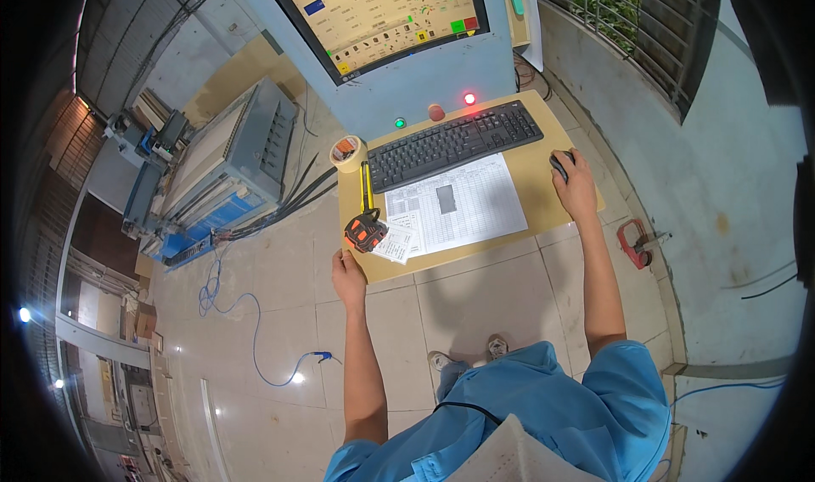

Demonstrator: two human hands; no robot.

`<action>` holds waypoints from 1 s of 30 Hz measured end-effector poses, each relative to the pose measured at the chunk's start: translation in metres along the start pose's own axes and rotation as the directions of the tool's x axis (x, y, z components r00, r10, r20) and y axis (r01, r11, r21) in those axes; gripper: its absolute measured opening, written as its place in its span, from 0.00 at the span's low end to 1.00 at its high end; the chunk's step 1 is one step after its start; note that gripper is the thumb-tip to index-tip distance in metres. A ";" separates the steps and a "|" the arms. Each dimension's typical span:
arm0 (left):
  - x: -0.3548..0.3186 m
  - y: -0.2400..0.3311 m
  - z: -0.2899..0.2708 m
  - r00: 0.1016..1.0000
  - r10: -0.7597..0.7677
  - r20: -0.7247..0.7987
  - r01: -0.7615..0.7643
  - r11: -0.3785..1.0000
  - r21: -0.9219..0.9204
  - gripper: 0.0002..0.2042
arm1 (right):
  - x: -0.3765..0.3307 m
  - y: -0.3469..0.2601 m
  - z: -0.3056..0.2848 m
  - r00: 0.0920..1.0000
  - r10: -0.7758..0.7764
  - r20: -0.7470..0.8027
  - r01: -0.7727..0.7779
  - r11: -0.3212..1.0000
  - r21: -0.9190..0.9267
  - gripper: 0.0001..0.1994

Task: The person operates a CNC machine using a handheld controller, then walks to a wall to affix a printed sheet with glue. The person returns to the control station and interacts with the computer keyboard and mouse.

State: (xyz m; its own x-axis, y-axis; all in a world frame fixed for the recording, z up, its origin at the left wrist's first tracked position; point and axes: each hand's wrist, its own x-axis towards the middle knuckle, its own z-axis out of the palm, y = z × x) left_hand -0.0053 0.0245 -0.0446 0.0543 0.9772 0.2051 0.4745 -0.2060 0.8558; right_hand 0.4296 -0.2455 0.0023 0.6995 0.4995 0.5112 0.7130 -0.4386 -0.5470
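My right hand (pixel 577 185) is curled over a dark computer mouse (pixel 560 166) at the right side of a tan desk board (pixel 458 259). At the board's near left corner, my left hand (pixel 347 280) is closed against the edge, its fingers partly hidden. Just beyond it lies a black and orange tape measure (pixel 365 231) with some yellow blade (pixel 367 185) pulled out. The tape measure rests beside a small paper slip (pixel 396 242), which overlaps a large printed sheet (pixel 475 197). A black keyboard (pixel 454 146) lies along the far side of the sheet.
A roll of tape (pixel 348 153) stands by the keyboard. Behind rise a blue cabinet with a lit monitor (pixel 386 15), a red lamp (pixel 469 99) and a green button (pixel 400 123). A machine (pixel 225 155) stands left; a blue hose (pixel 257 338) and a red tool (pixel 634 244) lie on the floor.
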 end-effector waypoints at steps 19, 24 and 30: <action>-0.006 0.013 -0.005 1.000 0.002 0.004 -0.002 0.999 0.039 0.20 | 0.001 0.001 0.002 1.000 0.028 0.002 -0.028 1.000 -0.001 0.22; -0.007 0.014 -0.005 0.999 0.037 -0.007 -0.037 0.999 0.033 0.21 | 0.001 0.000 0.002 0.999 0.042 0.002 -0.042 0.999 0.014 0.22; -0.004 0.015 -0.006 1.000 -0.010 0.012 0.008 0.985 0.175 0.21 | 0.002 0.017 0.013 1.000 0.014 0.006 -0.014 0.998 0.059 0.23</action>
State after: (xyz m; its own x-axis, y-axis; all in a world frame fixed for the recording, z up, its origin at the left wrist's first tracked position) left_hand -0.0032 0.0170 -0.0298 0.0604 0.9798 0.1908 0.6214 -0.1865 0.7610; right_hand 0.4430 -0.2421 -0.0148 0.7090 0.4981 0.4992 0.6988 -0.4011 -0.5922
